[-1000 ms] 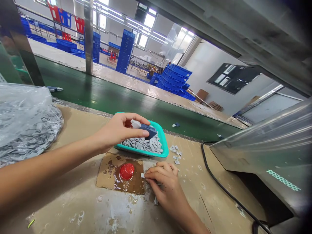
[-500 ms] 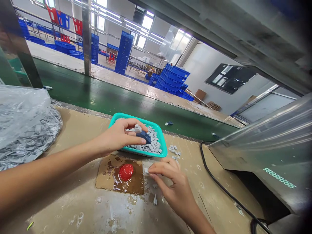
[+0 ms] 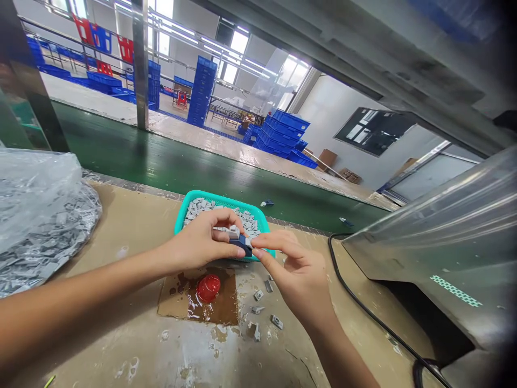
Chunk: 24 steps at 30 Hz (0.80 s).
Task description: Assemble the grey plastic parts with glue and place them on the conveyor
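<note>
My left hand (image 3: 204, 237) holds a dark blue and light grey part (image 3: 241, 246) between thumb and fingers, over the near rim of a turquoise basket (image 3: 183, 215) full of small grey pieces. From the right, my right hand (image 3: 297, 264) pinches a small pale grey piece (image 3: 249, 243) against the end of the blue part. Nearer me, a wet red dome (image 3: 209, 288) sits on a soaked brown cardboard square (image 3: 173, 302). Several loose grey pieces (image 3: 277, 321) lie on the table right of the cardboard.
A clear plastic bag (image 3: 44, 215) of grey pieces lies at the left. Beyond the table runs a green conveyor belt (image 3: 181, 161) carrying a few small parts. A black cable (image 3: 351, 291) and a metal housing (image 3: 444, 237) stand on the right. Stacked blue crates (image 3: 283, 132) are behind.
My right hand has moved up and left with its small piece, from beside the cardboard to the blue part. My left hand has shifted slightly down and right. More loose pieces are visible on the table.
</note>
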Tool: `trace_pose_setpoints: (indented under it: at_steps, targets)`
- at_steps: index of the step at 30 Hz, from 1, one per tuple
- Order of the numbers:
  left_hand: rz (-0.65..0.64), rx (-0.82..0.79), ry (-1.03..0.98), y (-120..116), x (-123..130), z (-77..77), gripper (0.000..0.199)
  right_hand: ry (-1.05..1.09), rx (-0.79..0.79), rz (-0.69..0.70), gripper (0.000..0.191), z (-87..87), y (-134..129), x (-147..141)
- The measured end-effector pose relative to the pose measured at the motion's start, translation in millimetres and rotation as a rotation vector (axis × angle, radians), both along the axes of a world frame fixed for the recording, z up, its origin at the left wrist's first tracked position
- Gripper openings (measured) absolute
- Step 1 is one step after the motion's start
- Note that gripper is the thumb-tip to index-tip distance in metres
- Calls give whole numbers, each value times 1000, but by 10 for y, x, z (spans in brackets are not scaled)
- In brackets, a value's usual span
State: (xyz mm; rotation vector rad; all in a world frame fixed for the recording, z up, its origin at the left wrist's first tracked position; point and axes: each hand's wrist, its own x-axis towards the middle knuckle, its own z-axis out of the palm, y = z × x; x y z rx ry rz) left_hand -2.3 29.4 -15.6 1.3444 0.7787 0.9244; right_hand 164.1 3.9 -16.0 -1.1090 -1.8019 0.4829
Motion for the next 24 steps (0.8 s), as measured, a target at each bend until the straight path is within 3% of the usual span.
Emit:
trace_pose_setpoints:
  at_steps: [6,10,13,17,19,20,22,23,24]
  targets:
    - [141,-96,-163,-13,21,-36,23,-149,164,-2,18,-5,-26,-40]
    - [167,-264,-404,-48,82,1,15,-255,140,-9,30,-7,-31,-99]
    - [240,-369,-439,-58,102,90,12,-222,86,48,38,-11,26,-89]
    - [287,-215,-394,103,-33,189,16,-184,-13,122,34,-35,238,64]
    - [346,-32,-255,299,-177,170,19,-413,-83,124,28,-68,382,136]
    - [409,79,-88,423,-263,137,24,-547,-119,128,28,-92,456,156]
    - [602,343,435,700,-451,29,34,-732,-179,159,31,-151,597,158]
    - [641,467,795,841,-547,-39,39,-767,-202,178,33,-182,659,144]
    - [619,488,914,976,-641,-110,43,-774,-220,193,34,-213,713,128]
